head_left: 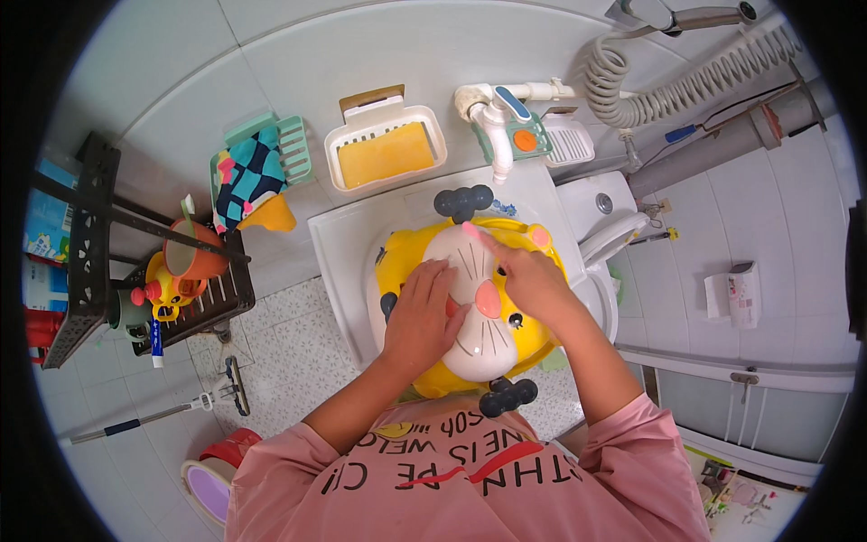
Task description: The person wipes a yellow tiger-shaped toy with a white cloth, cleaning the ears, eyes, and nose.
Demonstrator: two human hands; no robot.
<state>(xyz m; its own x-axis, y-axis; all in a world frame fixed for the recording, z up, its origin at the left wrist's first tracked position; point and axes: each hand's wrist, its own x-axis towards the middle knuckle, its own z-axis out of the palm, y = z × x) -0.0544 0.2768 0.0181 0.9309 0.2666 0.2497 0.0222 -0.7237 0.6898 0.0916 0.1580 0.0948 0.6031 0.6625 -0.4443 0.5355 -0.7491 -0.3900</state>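
In front of me a yellow animal-shaped plastic children's item (pixel 399 254), perhaps a potty or ride-on, lies tilted over the white washbasin (pixel 335 261). Its white muzzle (pixel 467 349) has painted whiskers and a pink nose (pixel 488 299), and dark knobbed handles (pixel 464 201) stick out at either end. My left hand (pixel 423 315) lies flat across the muzzle. With its index finger stretched out, my right hand (pixel 532 278) touches the muzzle's far edge beside a small pink patch (pixel 471 230). Whether the right hand's other fingers grip the head is hidden.
A white tap (pixel 500 139) overhangs the basin's back edge. Wall soap dishes hold a yellow sponge (pixel 386 156) and a checked cloth (pixel 250 179). A dark rack (pixel 203 291) with cups stands left; a toilet (pixel 599 230) is at right. A mop (pixel 234 386) leans lower left.
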